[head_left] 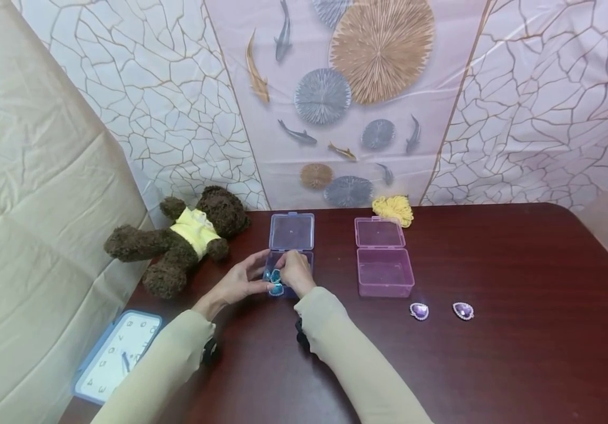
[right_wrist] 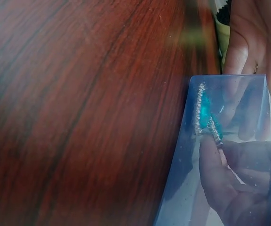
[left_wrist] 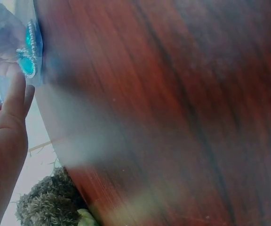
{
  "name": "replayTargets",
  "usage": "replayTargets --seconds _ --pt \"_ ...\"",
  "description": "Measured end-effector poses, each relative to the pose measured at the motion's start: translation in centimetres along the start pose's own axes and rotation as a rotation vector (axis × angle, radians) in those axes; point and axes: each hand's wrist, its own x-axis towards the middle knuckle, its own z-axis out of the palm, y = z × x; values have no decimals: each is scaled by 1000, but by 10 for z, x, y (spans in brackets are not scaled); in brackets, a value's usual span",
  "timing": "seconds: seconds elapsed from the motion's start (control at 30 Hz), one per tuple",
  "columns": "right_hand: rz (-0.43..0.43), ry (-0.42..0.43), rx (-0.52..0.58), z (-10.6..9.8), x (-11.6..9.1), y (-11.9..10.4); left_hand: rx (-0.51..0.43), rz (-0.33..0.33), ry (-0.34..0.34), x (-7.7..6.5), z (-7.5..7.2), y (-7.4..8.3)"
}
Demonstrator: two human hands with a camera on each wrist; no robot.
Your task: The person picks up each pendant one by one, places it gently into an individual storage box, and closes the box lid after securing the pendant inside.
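A clear blue box [head_left: 289,292] stands with its lid [head_left: 291,231] flipped back. My left hand [head_left: 240,278] grips its left side, thumb toward the front and fingers behind. Inside the box, my right hand [head_left: 294,272] pinches a teal gem charm [right_wrist: 216,129] edged with small beads; its curled fingertips show through the wall in the right wrist view. A second teal charm [right_wrist: 204,109] rests against the front wall. In the left wrist view, both teal pieces show at the box's corner beside the left fingers [left_wrist: 17,94].
To the right stands an open pink box [head_left: 386,289], with yellow yarn [head_left: 395,209] behind it. Two purple heart charms [head_left: 419,311] lie on the table [head_left: 537,353] nearer the right. A brown teddy bear [head_left: 163,244] and a blue-framed clock [head_left: 115,356] lie at left.
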Motion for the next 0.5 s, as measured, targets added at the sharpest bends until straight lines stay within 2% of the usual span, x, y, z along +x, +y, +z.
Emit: replayTargets --seconds 0.33,0.5 --pt "46 -32 34 0 1 0 -10 12 0 -2 1 0" --pt "36 -37 65 -3 0 -1 12 7 8 -2 1 -1"
